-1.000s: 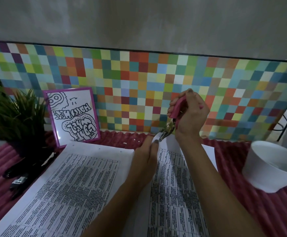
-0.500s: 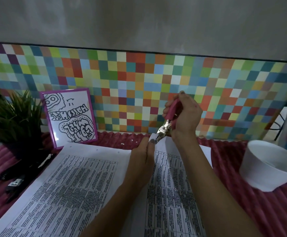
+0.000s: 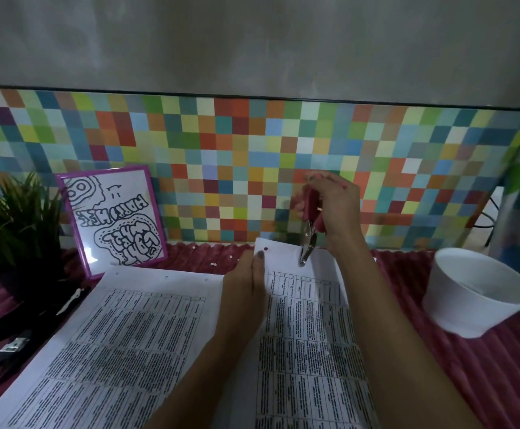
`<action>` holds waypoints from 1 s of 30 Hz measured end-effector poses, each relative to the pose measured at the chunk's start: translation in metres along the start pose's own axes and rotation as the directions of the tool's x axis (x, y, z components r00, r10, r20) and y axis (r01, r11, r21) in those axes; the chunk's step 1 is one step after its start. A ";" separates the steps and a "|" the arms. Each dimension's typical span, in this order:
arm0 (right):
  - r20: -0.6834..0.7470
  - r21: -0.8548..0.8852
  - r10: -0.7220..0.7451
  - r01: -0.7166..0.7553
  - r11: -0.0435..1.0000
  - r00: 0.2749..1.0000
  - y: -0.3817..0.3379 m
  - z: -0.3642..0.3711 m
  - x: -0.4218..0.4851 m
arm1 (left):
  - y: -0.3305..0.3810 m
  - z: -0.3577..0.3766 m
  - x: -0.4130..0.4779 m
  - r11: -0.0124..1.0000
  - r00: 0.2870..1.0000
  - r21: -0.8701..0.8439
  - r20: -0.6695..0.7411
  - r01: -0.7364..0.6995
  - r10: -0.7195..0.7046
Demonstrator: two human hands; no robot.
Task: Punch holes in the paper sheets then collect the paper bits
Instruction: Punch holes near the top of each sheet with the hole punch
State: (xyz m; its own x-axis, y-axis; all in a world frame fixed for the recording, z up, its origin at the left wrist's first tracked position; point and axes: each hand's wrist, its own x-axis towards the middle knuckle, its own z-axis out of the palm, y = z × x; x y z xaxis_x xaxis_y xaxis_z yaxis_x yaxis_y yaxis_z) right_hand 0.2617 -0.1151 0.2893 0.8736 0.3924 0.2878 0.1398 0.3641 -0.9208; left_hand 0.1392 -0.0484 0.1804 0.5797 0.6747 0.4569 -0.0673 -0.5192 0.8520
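Observation:
Two printed paper sheets lie on the pink ribbed mat. My left hand (image 3: 246,289) holds the right sheet (image 3: 308,351) near its top left corner, where one punched hole shows. My right hand (image 3: 333,209) grips a pink-handled hole punch (image 3: 309,224), its metal jaws over the top edge of that sheet, right of the hole. The left sheet (image 3: 113,345) has several holes along its top edge. Small white paper bits (image 3: 214,264) lie on the mat behind the sheets.
A white paper bowl (image 3: 475,292) stands at the right on the mat. A framed drawing (image 3: 113,221) leans on the tiled wall at the left, beside a green plant (image 3: 14,218). Black tools (image 3: 20,339) lie under the plant.
The punch has moved right along the sheet's top edge, leaving a hole at the corner. My left hand stays on the sheet.

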 end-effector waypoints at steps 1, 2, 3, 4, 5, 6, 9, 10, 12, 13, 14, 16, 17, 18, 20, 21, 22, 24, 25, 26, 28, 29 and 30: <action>-0.025 0.013 0.001 -0.001 1.000 1.000 -0.001 -0.005 0.002 | -0.001 0.000 0.001 1.000 1.000 -0.015 -0.007 0.011 -0.011; -0.049 0.020 0.001 0.000 1.000 0.999 -0.003 -0.010 0.004 | -0.002 0.000 0.001 0.999 1.000 -0.030 -0.014 0.022 -0.023; -0.068 0.024 -0.002 0.003 1.000 0.998 -0.004 -0.014 0.005 | -0.002 0.000 0.001 0.999 0.999 -0.044 -0.021 0.032 -0.033; -0.083 0.031 -0.001 0.003 1.000 0.997 -0.006 -0.018 0.005 | -0.003 0.000 0.001 0.998 0.999 -0.051 -0.028 0.038 -0.039; -0.093 0.042 0.004 0.000 0.999 0.996 -0.007 -0.021 0.005 | -0.003 0.001 0.001 0.998 0.999 -0.052 -0.031 0.041 -0.043; -0.102 0.053 0.009 -0.004 0.999 0.995 -0.008 -0.023 0.005 | -0.004 0.001 0.001 0.998 0.999 -0.048 -0.032 0.043 -0.044; -0.120 0.060 -0.009 0.017 0.998 0.993 -0.008 -0.024 0.005 | -0.006 0.003 0.001 0.998 0.998 -0.047 -0.031 0.044 -0.046; -0.124 0.058 -0.026 0.034 0.998 0.992 -0.007 -0.024 0.004 | -0.006 0.002 0.001 0.998 0.998 -0.047 -0.035 0.042 -0.044; -0.133 0.061 -0.063 0.071 0.996 0.989 -0.007 -0.022 0.003 | -0.003 0.001 0.001 0.998 0.998 -0.052 -0.047 0.038 -0.041; -0.136 0.062 -0.082 0.091 0.994 0.987 -0.007 -0.022 0.003 | -0.002 0.001 0.001 0.998 0.998 -0.055 -0.052 0.036 -0.039; -0.142 0.063 -0.101 0.111 0.992 0.985 -0.007 -0.021 0.002 | -0.002 0.000 0.000 0.998 0.998 -0.058 -0.056 0.036 -0.039; -0.160 0.077 -0.133 0.147 0.986 0.978 -0.007 -0.020 0.002 | -0.002 0.000 0.000 0.998 0.997 -0.056 -0.056 0.042 -0.045; -0.170 0.085 -0.143 0.159 0.984 0.975 -0.007 -0.019 0.002 | -0.003 -0.001 0.001 0.998 0.997 -0.053 -0.058 0.045 -0.048; -0.180 0.091 -0.149 0.167 0.982 0.972 -0.007 -0.019 0.001 | -0.003 -0.001 0.001 0.998 0.997 -0.054 -0.062 0.043 -0.046; -0.196 0.109 -0.146 0.170 0.979 0.970 -0.008 -0.018 0.001 | -0.002 -0.002 0.001 0.998 0.997 -0.059 -0.071 0.035 -0.039; -0.201 0.121 -0.142 0.168 0.978 0.969 -0.008 -0.018 0.001 | -0.002 -0.002 0.001 0.998 0.997 -0.061 -0.074 0.033 -0.037; -0.204 0.129 -0.137 0.166 0.978 0.969 -0.009 -0.018 0.001 | -0.002 -0.002 0.001 0.998 0.996 -0.060 -0.075 0.034 -0.038; -0.203 0.130 -0.133 0.161 0.978 0.970 -0.009 -0.019 0.002 | -0.003 -0.003 0.001 0.998 0.996 -0.052 -0.074 0.037 -0.040; -0.204 0.127 -0.132 0.159 0.979 0.970 -0.008 -0.020 0.002 | -0.003 -0.003 0.001 0.998 0.996 -0.047 -0.075 0.037 -0.041; -0.206 0.125 -0.130 0.158 0.980 0.970 -0.008 -0.020 0.003 | -0.004 -0.002 0.001 0.999 0.996 -0.041 -0.076 0.035 -0.039; -0.211 0.127 -0.124 0.152 0.980 0.970 -0.007 -0.021 0.004 | -0.004 -0.002 0.001 0.999 0.997 -0.028 -0.074 0.030 -0.032; -0.213 0.128 -0.119 0.148 0.981 0.970 -0.006 -0.021 0.005 | -0.004 -0.002 0.001 0.999 0.997 -0.024 -0.069 0.027 -0.029; -0.215 0.128 -0.116 0.145 0.981 0.970 -0.006 -0.022 0.006 | -0.004 -0.002 0.001 0.999 0.998 -0.022 -0.065 0.023 -0.024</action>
State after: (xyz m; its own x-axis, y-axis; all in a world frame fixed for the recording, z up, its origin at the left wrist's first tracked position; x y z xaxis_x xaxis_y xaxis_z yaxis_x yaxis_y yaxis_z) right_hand 0.2758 -0.1333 0.2907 0.9314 0.1564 0.3287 0.2045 0.5222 -0.8280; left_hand 0.1389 -0.0444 0.1779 0.5274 0.7197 0.4515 -0.0719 -0.4918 0.8678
